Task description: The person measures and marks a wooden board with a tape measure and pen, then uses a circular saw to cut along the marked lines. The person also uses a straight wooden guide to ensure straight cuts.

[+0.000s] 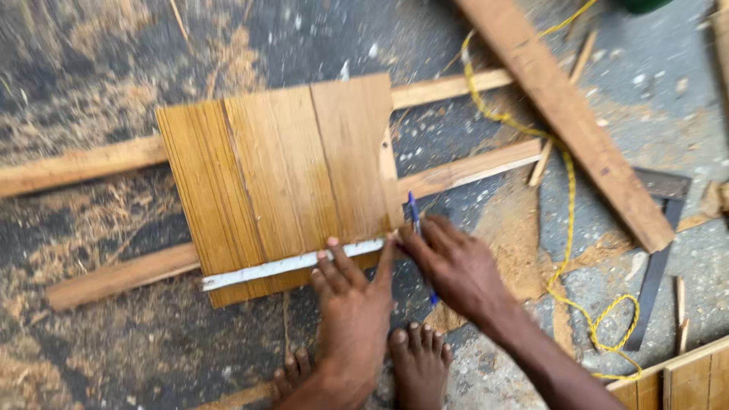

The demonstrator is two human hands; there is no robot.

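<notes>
A wooden panel (281,175) of three joined boards lies on two long battens (114,277) on the floor. A white metal ruler (266,268) lies across its near edge. My left hand (353,304) presses flat on the ruler's right end, fingers spread. My right hand (452,266) grips a blue pen (414,209) at the panel's right edge, by the ruler's end. My bare feet (418,364) show just below the hands.
A wide plank (569,114) lies diagonally at the upper right. A yellow rope (566,228) trails across the floor. A dark metal square (657,250) lies at the right. More boards (683,380) sit in the lower right corner. Sawdust covers the floor.
</notes>
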